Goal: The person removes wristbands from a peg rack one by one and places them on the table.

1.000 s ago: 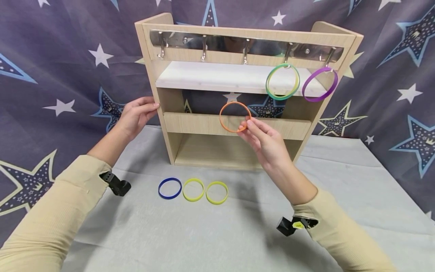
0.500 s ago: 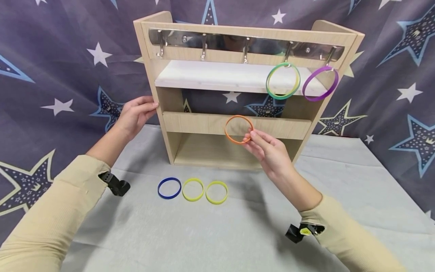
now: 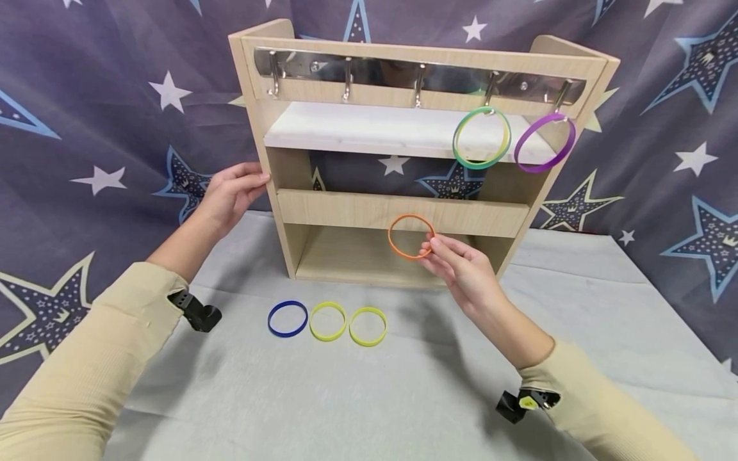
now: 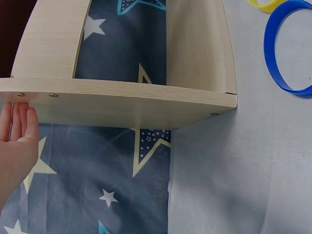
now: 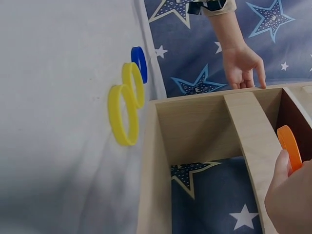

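My right hand (image 3: 467, 275) pinches an orange silicone wristband (image 3: 389, 238) between thumb and fingers, in front of the lower opening of a wooden shelf unit (image 3: 346, 208). With fairly straight fingers, my left hand (image 3: 225, 198) touches the unit's left side panel; the left wrist view shows its fingertips (image 4: 32, 122) against that panel. On the cloth before the unit lie a blue wristband (image 3: 287, 335) and two yellow wristbands (image 3: 328, 339), side by side. A green wristband (image 3: 475, 166) and a yellow one hang together on one hook; a purple wristband (image 3: 537, 169) hangs on the rightmost hook.
A metal hook rail (image 3: 380, 73) runs along the unit's top front; its three left hooks carry nothing. A white shelf board (image 3: 369, 128) lies below it. Grey cloth (image 3: 323, 403) covers the table. A dark star-patterned curtain (image 3: 115, 141) stands behind and beside the unit.
My right hand has moved down and slightly right with the orange wristband, away from the hook rail. The left hand stays on the side panel, and the other wristbands lie and hang as before.
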A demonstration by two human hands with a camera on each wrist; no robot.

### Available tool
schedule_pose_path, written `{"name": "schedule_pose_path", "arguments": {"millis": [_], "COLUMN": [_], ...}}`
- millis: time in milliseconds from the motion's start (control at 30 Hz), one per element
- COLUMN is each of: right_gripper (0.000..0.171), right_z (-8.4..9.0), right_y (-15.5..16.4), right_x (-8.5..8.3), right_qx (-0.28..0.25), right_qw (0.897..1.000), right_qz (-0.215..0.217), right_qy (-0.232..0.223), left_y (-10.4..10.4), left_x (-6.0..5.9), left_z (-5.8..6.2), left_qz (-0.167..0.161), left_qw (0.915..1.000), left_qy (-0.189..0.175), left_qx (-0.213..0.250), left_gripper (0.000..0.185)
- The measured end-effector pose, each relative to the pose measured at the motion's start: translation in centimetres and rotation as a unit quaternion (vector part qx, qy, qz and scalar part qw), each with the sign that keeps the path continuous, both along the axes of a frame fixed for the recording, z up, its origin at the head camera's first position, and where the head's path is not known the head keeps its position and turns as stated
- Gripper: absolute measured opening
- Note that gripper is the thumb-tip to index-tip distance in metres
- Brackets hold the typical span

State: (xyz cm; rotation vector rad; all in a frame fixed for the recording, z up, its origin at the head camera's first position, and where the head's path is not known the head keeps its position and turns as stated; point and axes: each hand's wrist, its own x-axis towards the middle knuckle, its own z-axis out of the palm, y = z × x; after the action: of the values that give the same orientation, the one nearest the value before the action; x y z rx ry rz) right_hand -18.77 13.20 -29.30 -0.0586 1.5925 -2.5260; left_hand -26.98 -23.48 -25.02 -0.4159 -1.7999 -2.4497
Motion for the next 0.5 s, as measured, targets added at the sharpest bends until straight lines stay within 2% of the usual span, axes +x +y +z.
{"name": "schedule_pose_path", "arguments": {"millis": [333,500], "right_gripper": [0.018,0.017], "right_z": [-1.1,-1.8], "right_y": [0.9,1.2], "right_x": [0.3,0.4], "right_qx": [0.009,0.035], "right_qw": [1.0,0.999], "right_qz": [0.012,0.019], "right_qy": [-0.013,-0.008], "left_y": [0.0,0.0], "left_x": [0.2,0.2], "left_z": [0.2,0.2], "left_qz": [0.009,0.009], "left_qw": [0.9998,0.9998], "left_qy": [-0.009,-0.005], "left_qx": [-0.018,-0.014], "left_gripper": [0.009,0.009]}}
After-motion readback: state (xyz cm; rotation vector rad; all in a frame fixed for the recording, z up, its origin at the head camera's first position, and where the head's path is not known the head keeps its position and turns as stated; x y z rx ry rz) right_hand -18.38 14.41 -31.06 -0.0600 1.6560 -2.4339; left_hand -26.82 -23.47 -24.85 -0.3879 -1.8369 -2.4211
